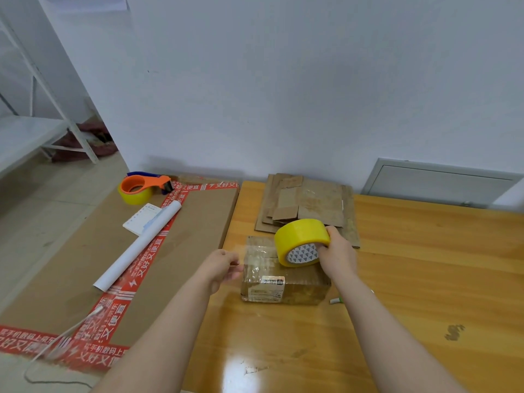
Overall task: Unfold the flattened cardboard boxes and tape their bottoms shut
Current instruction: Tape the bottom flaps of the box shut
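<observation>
Squarely in the middle of the wooden table (411,279) sits the one unfolded box (292,285), its long axis running left to right in front of the person. The stack of flattened boxes (320,202) lies just behind it, towards the wall. The yellow tape roll (297,236) stands on edge over the box's far right corner, with its open core facing the camera. The right hand (338,252) grips the roll from the right, fingers wrapped over its rim. The left hand (222,269) hovers at the box's left edge with thumb and fingers curled together, apparently pinching the free end of a clear strip (255,252) drawn from the roll. The strip is faint and partly blurred. It therefore lies along the box's long axis, with the roll on the right and the loose end on the left. The next move probably depends on lowering that span onto the top face, and the left hand is the nearer one for pressing it down.
</observation>
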